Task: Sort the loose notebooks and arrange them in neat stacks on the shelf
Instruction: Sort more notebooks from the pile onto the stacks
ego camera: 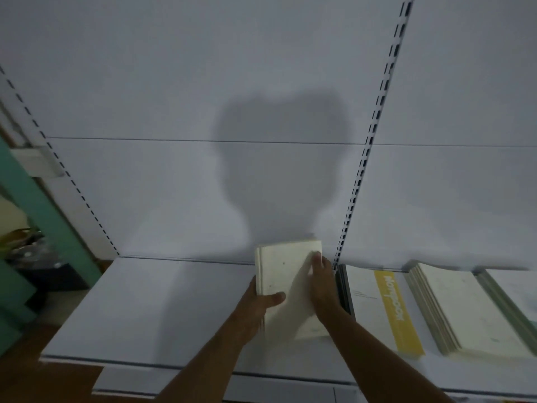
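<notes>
A stack of cream notebooks point(286, 274) lies on the white shelf point(151, 309), near its middle. My left hand point(258, 309) grips the stack's near left edge, thumb on the top cover. My right hand point(322, 286) lies along the stack's right side, fingertips on the top cover near the far right corner. To the right lies a stack topped by a white notebook with a yellow band point(386, 309). Further right sits a fanned cream stack point(465, 309), then a pale green-edged stack point(520, 301) at the frame's edge.
The shelf's white back panel point(174, 184) rises behind, with slotted uprights point(363, 158) at left and right. A lower shelf edge point(130, 385) juts out below. A green pillar point(37, 210) and dark clutter point(29, 251) stand at the far left.
</notes>
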Available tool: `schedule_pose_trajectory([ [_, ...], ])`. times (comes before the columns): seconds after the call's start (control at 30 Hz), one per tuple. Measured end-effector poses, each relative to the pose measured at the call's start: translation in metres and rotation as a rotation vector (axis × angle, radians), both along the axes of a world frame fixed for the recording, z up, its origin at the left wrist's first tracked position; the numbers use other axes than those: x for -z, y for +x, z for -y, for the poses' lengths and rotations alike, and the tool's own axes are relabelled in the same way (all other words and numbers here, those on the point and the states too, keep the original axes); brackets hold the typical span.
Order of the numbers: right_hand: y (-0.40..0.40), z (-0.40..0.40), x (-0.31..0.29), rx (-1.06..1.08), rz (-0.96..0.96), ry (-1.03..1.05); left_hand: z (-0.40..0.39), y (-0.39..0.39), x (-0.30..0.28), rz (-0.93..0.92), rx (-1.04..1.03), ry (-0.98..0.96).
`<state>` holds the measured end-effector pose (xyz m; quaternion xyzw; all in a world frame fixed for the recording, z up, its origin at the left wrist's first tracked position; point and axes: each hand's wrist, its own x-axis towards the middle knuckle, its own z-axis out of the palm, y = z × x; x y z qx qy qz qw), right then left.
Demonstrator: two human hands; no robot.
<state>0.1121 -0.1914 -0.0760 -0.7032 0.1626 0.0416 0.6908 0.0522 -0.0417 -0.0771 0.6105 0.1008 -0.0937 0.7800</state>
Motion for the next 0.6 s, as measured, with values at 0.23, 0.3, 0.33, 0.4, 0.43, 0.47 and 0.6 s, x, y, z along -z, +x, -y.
schedule_pose_trajectory([
  [0.23,-0.019,0.005,-0.023,0.165,0.198,0.176,-0.003,0.002,0.0,0.139,0.022,0.272],
  [0.3,-0.023,0.009,-0.021,0.174,0.19,0.238,-0.002,0.002,0.002,0.152,0.013,0.321],
  [0.33,-0.024,0.012,-0.018,0.177,0.166,0.27,-0.002,0.003,0.003,0.151,0.001,0.339],
  [0.4,-0.025,0.017,-0.017,0.189,0.108,0.3,-0.004,0.004,0.004,0.14,-0.002,0.337],
  [0.43,-0.025,0.018,-0.018,0.194,0.085,0.307,-0.005,0.004,0.002,0.142,0.008,0.321],
  [0.47,-0.026,0.019,-0.017,0.194,0.071,0.309,-0.005,0.005,-0.001,0.151,0.017,0.297],
  [0.6,-0.036,0.018,-0.018,0.144,0.081,0.324,-0.002,0.004,-0.009,0.243,0.036,0.217],
])
